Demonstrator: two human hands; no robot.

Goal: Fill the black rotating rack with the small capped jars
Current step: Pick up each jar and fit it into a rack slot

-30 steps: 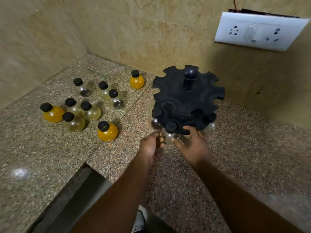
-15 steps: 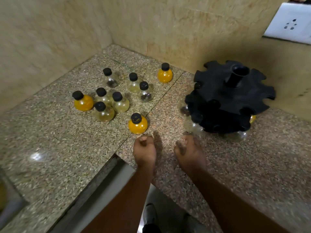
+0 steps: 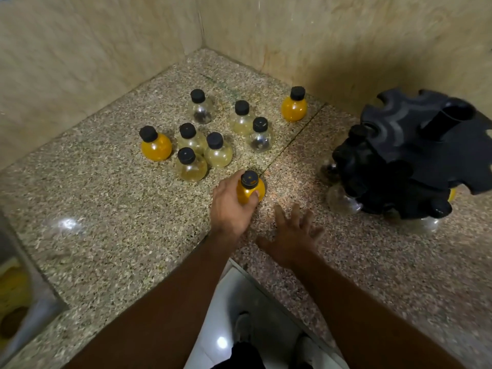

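The black rotating rack (image 3: pixel 415 145) stands at the right on the granite counter, with several capped jars hanging in its lower tier. My left hand (image 3: pixel 230 206) is closed around a yellow-orange jar with a black cap (image 3: pixel 250 186) that stands on the counter. My right hand (image 3: pixel 295 233) hovers flat with fingers spread, just right of that jar, holding nothing. Several more small round jars stand further back: an orange one (image 3: pixel 155 145) at the left, an orange one (image 3: pixel 294 106) near the wall, pale yellow ones (image 3: pixel 217 153) and clear ones (image 3: pixel 201 107).
The speckled granite counter (image 3: pixel 106 209) meets tiled walls in a corner behind the jars. Its front edge cuts inward between my arms, with floor and my feet below. A metal sink edge (image 3: pixel 16 288) shows at the lower left.
Both hands left the rack and moved left. My left hand has closed on the nearest orange jar, and my right hand has opened flat. The view swung left, shifting the rack to the right edge.
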